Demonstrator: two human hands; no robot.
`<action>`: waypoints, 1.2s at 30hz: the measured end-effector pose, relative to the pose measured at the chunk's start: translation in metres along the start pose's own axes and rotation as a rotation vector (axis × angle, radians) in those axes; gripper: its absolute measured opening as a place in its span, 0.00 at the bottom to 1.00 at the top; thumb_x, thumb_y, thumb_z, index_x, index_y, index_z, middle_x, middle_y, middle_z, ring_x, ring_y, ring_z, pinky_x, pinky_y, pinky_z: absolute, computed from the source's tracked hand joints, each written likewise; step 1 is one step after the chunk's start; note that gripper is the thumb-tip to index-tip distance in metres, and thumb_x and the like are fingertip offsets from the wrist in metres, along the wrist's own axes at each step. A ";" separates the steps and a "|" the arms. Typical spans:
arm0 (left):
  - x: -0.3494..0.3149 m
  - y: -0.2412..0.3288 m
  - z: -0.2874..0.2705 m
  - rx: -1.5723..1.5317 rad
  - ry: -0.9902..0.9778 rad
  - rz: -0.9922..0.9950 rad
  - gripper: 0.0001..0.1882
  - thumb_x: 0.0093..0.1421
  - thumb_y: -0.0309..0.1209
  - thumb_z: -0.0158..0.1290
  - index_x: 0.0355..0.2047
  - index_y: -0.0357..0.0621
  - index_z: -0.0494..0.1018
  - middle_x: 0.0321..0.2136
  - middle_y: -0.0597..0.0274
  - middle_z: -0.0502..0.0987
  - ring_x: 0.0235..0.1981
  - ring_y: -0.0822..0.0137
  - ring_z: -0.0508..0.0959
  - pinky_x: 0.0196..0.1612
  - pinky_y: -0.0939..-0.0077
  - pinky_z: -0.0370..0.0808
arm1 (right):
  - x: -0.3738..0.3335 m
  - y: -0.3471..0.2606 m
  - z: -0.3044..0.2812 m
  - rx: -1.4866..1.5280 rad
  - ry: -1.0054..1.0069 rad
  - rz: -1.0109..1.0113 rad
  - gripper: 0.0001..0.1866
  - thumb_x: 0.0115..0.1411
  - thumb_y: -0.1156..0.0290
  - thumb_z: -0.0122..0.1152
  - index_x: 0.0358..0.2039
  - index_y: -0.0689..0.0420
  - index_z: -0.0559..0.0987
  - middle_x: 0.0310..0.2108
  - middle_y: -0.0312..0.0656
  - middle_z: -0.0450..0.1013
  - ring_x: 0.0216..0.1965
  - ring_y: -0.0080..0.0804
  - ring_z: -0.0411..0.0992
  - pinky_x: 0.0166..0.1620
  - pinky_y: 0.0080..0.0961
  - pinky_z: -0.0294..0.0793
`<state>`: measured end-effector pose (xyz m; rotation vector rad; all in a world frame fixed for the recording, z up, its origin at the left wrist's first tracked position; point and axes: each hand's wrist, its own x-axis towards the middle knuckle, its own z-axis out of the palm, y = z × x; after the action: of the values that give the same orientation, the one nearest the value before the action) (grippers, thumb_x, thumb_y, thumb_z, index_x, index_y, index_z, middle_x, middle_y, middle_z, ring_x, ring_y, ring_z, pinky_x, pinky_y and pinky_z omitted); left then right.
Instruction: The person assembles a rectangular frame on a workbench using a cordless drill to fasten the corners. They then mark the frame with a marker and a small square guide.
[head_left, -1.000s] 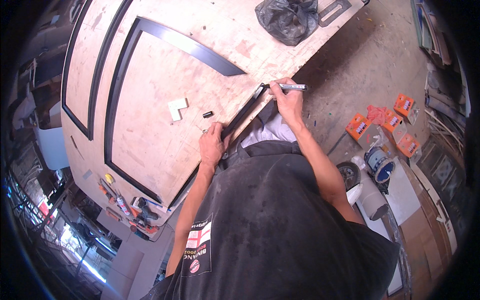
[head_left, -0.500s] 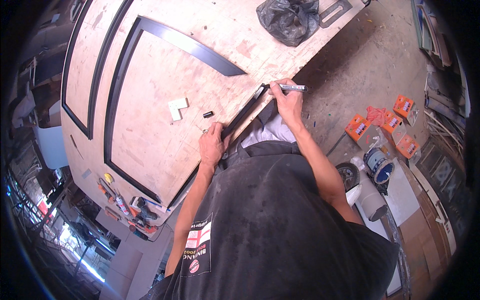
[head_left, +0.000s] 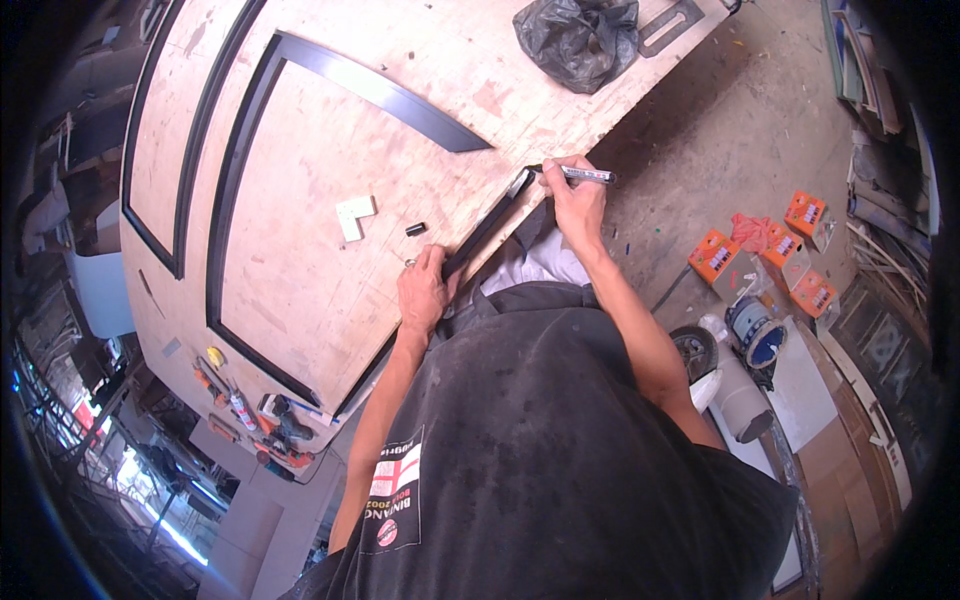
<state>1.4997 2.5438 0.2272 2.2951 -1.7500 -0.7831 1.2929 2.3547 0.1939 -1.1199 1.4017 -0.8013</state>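
Barely anything's moved since a second ago, just the marker (head_left: 590, 175) tipping a touch in the right hand (head_left: 577, 205), with its back end a hair lower now, while the left hand (head_left: 424, 288) hasn't budged. What matters here is the black strip (head_left: 490, 222). It lies along the near edge of the surface (head_left: 310, 170), right in front of the body, long axis on a diagonal from lower left to upper right. It looks like it carries on past the left wrist, though the forearm hides some of that. Left hand is on it well down from the top end, fingers curled over it and looking closed on it; thumb's mostly hidden. Right hand is the nearer one to the top end, pinching the marker, which lies nearly level across the view, at an angle to the strip, nib pointing left at that end. Can't tell if the nib actually touches. Just beyond the left fingers there's a black stub (head_left: 416, 229), then a white bracket (head_left: 354, 217), and the black frame (head_left: 385, 97) is farther in, its cut end pointing toward the right hand.
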 end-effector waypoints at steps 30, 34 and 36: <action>0.001 0.002 -0.001 0.006 -0.001 -0.006 0.18 0.58 0.36 0.66 0.43 0.46 0.71 0.38 0.56 0.77 0.38 0.50 0.82 0.37 0.56 0.77 | -0.019 -0.025 0.001 0.004 -0.116 0.052 0.13 0.65 0.63 0.68 0.31 0.61 0.81 0.22 0.38 0.79 0.26 0.21 0.76 0.33 0.24 0.74; 0.000 0.002 -0.003 -0.002 0.002 0.005 0.19 0.58 0.36 0.66 0.42 0.45 0.71 0.37 0.55 0.77 0.38 0.50 0.82 0.37 0.56 0.77 | -0.019 -0.024 0.001 0.040 -0.101 0.059 0.13 0.65 0.64 0.67 0.31 0.61 0.80 0.23 0.39 0.79 0.26 0.21 0.76 0.33 0.24 0.74; 0.000 0.002 -0.002 -0.001 -0.006 -0.001 0.19 0.58 0.36 0.66 0.43 0.45 0.70 0.37 0.55 0.77 0.38 0.50 0.82 0.38 0.56 0.77 | -0.019 -0.025 0.000 0.032 -0.112 0.058 0.13 0.65 0.64 0.67 0.30 0.62 0.80 0.23 0.39 0.79 0.26 0.21 0.76 0.33 0.24 0.74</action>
<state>1.4995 2.5425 0.2297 2.2955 -1.7501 -0.7921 1.2962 2.3648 0.2236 -1.0777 1.3176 -0.7067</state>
